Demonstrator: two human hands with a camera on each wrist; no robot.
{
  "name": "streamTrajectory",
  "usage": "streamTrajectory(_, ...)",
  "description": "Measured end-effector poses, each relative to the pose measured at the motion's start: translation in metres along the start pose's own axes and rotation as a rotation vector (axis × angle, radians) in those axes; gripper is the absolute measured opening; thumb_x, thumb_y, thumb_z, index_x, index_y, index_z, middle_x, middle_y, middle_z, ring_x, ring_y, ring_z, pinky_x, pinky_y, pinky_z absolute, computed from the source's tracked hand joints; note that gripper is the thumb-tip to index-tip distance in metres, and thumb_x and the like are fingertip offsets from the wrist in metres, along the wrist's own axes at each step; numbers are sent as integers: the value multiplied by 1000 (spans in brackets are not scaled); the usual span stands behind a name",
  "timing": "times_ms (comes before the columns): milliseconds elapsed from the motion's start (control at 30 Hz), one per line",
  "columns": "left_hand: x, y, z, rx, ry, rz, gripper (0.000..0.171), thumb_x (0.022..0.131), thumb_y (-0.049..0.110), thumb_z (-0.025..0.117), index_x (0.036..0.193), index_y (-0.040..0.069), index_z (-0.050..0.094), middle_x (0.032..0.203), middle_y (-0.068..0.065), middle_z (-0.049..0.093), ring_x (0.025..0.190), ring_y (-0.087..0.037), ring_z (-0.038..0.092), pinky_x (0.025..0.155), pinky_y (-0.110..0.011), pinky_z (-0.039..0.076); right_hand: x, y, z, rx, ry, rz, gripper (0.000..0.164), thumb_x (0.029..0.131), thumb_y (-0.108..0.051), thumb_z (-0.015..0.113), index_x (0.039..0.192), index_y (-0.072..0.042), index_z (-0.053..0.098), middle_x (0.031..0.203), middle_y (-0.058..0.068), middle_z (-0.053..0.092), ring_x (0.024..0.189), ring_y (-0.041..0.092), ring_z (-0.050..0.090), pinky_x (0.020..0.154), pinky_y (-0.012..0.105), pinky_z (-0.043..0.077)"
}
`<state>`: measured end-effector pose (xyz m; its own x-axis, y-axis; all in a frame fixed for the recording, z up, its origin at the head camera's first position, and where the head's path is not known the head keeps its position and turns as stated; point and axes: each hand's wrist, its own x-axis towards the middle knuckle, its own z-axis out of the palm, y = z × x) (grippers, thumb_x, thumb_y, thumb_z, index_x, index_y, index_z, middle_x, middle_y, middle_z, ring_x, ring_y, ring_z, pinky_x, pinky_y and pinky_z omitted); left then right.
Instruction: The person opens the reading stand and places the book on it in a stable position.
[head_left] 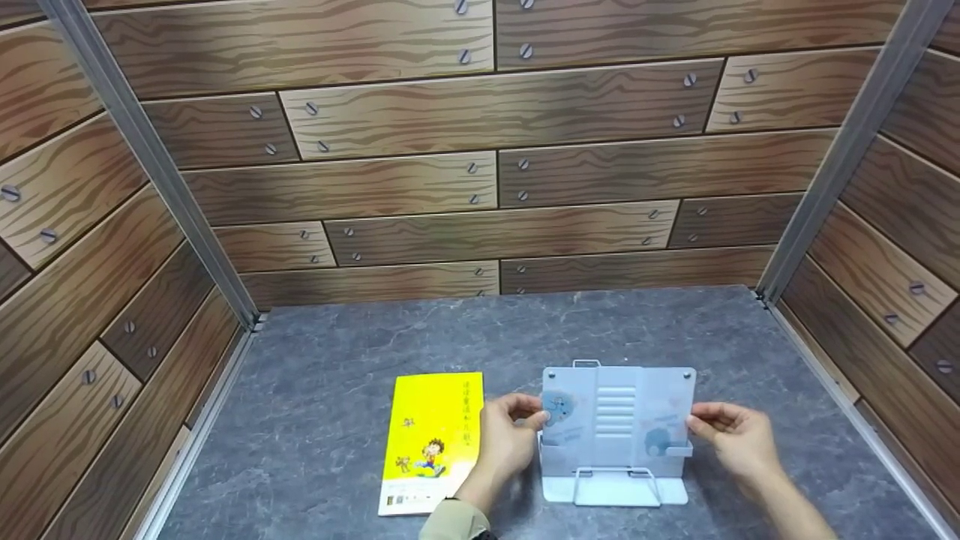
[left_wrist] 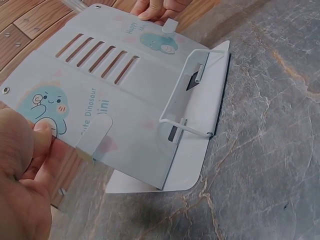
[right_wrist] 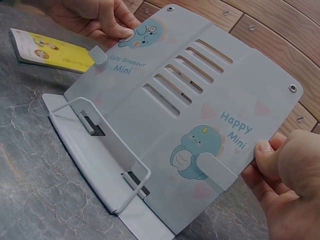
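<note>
A pale blue book stand with dinosaur pictures stands propped up on the table, its back panel leaning and its base flat. My left hand pinches the panel's left edge between thumb and fingers. On the opposite edge, my right hand pinches the panel at about the same height. Both wrist views show the slotted panel, the side clips and the white wire page holder at the base. Left of the stand lies a yellow book, partly behind my left wrist in the head view.
The grey marbled table stretches behind and around the stand. Wood-patterned walls enclose it at the back and both sides, with metal rails along the corners.
</note>
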<state>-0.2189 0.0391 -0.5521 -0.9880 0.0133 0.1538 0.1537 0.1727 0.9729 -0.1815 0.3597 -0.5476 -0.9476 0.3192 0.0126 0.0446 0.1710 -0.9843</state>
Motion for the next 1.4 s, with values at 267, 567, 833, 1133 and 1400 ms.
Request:
streamTrajectory(267,0,-1,2,-6,8,-5,16,83,3,77,85,18,72,80,7,66,79,-8,65,70,-24,56,-3,0,2,32,25,16,21,82,5,76,100,12,67,86,10,71,77,13,69,72,29,59)
streamTrajectory(567,1,0,-1,31,23,-45,14,85,9,77,88,22,72,83,9,65,80,-8,63,71,-24,56,-9,1,4,72,22,15,22,82,7,75,101,14,66,84,9,71,76,15,69,70,28,59)
streamTrajectory(833,2,2,-2,36,15,-40,14,86,8,76,87,22,72,82,9,65,80,-8,63,71,-25,55,-14,2,5,92,38,-2,22,80,11,74,100,15,65,83,9,71,76,15,69,71,28,59)
streamTrajectory(1133,4,5,-5,68,5,-30,14,86,8,75,89,22,73,84,9,65,83,-7,62,75,-25,54,-21,2,7,86,57,-43,23,80,9,75,98,18,64,81,12,71,70,17,69,67,30,59)
streamTrajectory(1400,8,4,-5,80,-2,-52,15,87,10,75,90,24,72,85,9,65,82,-8,62,72,-25,54,-26,5,8,102,65,-28,21,79,12,74,97,18,65,81,12,71,71,16,69,67,29,59)
